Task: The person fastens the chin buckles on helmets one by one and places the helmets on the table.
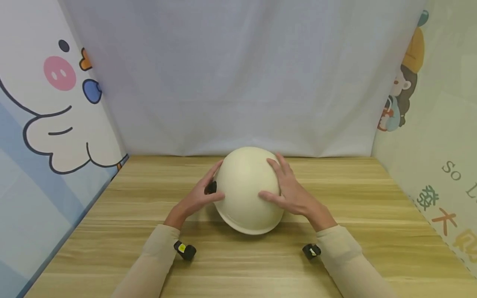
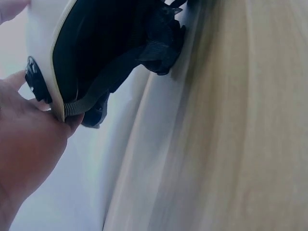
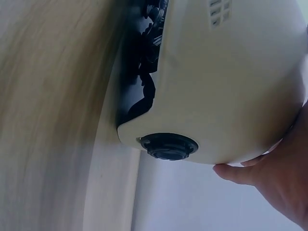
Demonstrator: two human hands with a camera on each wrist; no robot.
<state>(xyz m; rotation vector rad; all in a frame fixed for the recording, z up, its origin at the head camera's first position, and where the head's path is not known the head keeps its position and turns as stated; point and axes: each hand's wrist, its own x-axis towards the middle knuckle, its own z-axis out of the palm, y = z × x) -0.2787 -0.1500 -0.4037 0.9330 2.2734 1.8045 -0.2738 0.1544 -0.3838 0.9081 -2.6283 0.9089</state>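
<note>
A cream hard-shell helmet [image 1: 246, 186] is above the middle of the wooden table, its smooth dome facing me. My left hand [image 1: 197, 196] grips its left side, thumb on the shell, beside a black side fitting [image 2: 36, 81]. In the left wrist view, fingers reach around the rim near a grey-black strap [image 2: 103, 79]. On the opposite side, my right hand [image 1: 294, 194] holds the shell with thumb and fingers spread around it. The right wrist view shows a round black knob [image 3: 168, 146] and small vent slots [image 3: 220, 12]. Dark padding and straps hang inside.
The wood-grain table [image 1: 112, 240] runs back to a hanging white cloth [image 1: 238, 74]. Printed cartoon panels stand on the left [image 1: 44, 124] and right [image 1: 428, 145]. A small black device is at the left sleeve [image 1: 185, 250], another at the right sleeve [image 1: 311, 251].
</note>
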